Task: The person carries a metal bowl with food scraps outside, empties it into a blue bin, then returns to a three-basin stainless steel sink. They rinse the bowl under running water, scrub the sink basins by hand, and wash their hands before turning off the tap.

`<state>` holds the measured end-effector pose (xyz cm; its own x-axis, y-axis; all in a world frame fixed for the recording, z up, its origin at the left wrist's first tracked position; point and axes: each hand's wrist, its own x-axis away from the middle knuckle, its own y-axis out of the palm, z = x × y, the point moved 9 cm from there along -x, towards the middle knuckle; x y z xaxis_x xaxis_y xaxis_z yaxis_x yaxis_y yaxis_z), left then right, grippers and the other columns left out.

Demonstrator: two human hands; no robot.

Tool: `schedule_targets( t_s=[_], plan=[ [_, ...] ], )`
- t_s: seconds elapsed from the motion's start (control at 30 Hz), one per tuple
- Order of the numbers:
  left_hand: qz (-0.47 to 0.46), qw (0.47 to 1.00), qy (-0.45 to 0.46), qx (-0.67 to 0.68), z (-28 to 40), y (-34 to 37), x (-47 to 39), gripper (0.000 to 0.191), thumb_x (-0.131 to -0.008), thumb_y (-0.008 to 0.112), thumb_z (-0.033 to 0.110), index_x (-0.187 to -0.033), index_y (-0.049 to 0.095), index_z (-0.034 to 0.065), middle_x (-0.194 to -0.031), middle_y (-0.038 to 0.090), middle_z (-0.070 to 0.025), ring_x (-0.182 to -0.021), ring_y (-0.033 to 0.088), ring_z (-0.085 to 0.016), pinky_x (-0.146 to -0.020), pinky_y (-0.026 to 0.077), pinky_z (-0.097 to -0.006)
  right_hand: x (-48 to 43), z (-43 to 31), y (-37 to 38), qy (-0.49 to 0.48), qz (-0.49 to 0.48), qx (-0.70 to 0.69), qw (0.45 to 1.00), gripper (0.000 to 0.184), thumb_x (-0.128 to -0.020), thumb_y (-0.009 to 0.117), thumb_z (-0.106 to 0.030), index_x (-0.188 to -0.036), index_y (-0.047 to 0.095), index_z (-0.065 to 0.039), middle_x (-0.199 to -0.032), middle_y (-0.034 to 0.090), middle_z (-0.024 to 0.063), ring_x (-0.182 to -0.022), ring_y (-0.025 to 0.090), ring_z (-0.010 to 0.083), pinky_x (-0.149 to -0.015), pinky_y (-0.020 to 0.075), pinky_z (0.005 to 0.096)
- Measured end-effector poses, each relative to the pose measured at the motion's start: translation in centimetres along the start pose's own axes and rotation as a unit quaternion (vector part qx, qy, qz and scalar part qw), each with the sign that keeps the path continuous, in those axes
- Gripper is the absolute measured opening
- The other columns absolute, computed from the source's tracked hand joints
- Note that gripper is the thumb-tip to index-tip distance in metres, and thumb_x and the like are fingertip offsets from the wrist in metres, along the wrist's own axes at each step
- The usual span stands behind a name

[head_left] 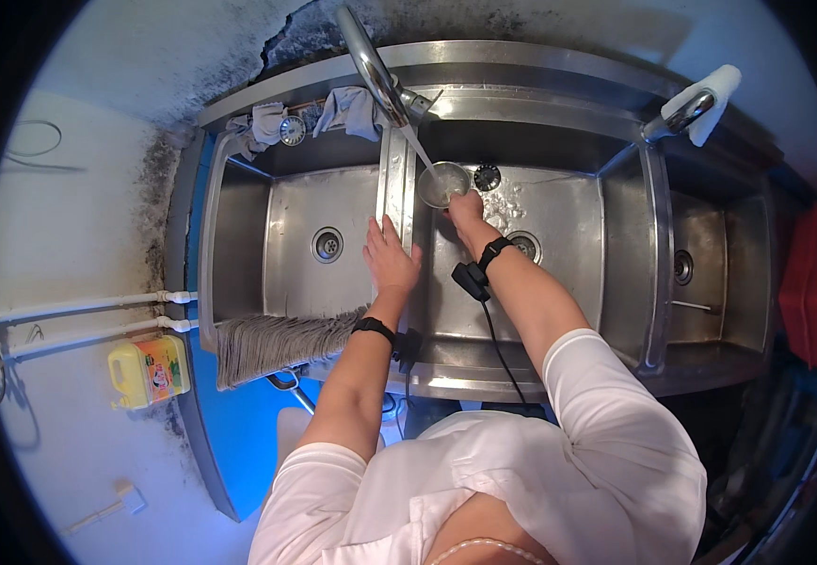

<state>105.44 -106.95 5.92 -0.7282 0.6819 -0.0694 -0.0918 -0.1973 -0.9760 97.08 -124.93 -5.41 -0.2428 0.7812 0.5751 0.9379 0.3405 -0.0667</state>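
Observation:
Water runs from the chrome faucet into a round metal bowl or cup over the middle basin of the stainless steel sink. My right hand grips this vessel by its near right side, with the fingers partly hidden. Beside the divider between the left and middle basins is my left hand, palm down, fingers apart and holding nothing; whether it touches the divider I cannot tell. A dark round drain strainer lies just right of the vessel, with splashed water near it.
Grey cloths and a metal strainer lie on the back left ledge. A grey mop head hangs over the left basin's front edge. A second faucet carries a white cloth. A yellow jug stands at left. A cable trails from my right wrist.

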Motion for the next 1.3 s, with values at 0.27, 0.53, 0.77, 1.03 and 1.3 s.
schedule_targets(
  t_s=[0.27,0.53,0.77,1.03,1.3],
  plan=[
    [0.023,0.999,0.044,-0.017,0.5,-0.1,-0.4,0.086,-0.074,0.071,0.029,-0.144,0.029,0.0006,-0.145,0.028,-0.0283,-0.124,0.040,-0.041,-0.104,0.032,-0.0478,-2.8,6.3,1.8,0.085,0.013,-0.164,0.983,0.029,-0.087,0.046,-0.002,-0.116,0.049,-0.001,-0.104,0.060,0.0174,-0.077,0.065,0.0291,-0.054,0.0560,0.0379],
    [0.038,0.996,0.073,-0.015,0.6,0.4,-0.4,0.083,-0.076,0.069,0.029,-0.143,0.030,-0.0008,-0.144,0.029,-0.0310,-0.127,0.037,-0.045,-0.105,0.031,-0.0490,2.5,14.9,-11.5,0.164,0.174,-0.439,0.866,0.020,-0.092,0.047,-0.008,-0.112,0.050,-0.006,-0.107,0.056,0.0151,-0.086,0.060,0.0299,-0.062,0.0551,0.0390],
    [0.025,0.997,0.064,-0.029,0.8,0.6,-0.3,0.079,-0.080,0.065,0.031,-0.143,0.029,-0.0010,-0.145,0.028,-0.0302,-0.129,0.034,-0.044,-0.107,0.029,-0.0479,4.7,24.5,-23.9,0.222,0.284,-0.671,0.648,0.020,-0.094,0.044,-0.012,-0.111,0.051,-0.003,-0.095,0.058,0.0121,-0.077,0.059,0.0243,-0.058,0.0529,0.0303],
    [0.018,0.997,0.057,-0.052,0.6,0.9,-0.5,0.079,-0.080,0.064,0.034,-0.143,0.030,0.0001,-0.144,0.030,-0.0294,-0.130,0.034,-0.042,-0.107,0.029,-0.0470,3.3,17.8,-14.3,0.206,0.099,-0.518,0.824,0.015,-0.090,0.046,-0.008,-0.100,0.055,-0.002,-0.073,0.059,0.0106,-0.053,0.058,0.0201,-0.045,0.0490,0.0273],
    [0.028,0.997,0.059,-0.046,0.6,0.6,-0.5,0.082,-0.079,0.066,0.034,-0.143,0.030,-0.0006,-0.143,0.032,-0.0310,-0.129,0.036,-0.044,-0.107,0.029,-0.0473,1.0,7.1,-8.3,0.033,0.125,-0.012,0.992,0.029,-0.080,0.047,-0.001,-0.108,0.053,0.006,-0.087,0.063,0.0252,-0.065,0.065,0.0330,-0.057,0.0525,0.0399]
  ],
)
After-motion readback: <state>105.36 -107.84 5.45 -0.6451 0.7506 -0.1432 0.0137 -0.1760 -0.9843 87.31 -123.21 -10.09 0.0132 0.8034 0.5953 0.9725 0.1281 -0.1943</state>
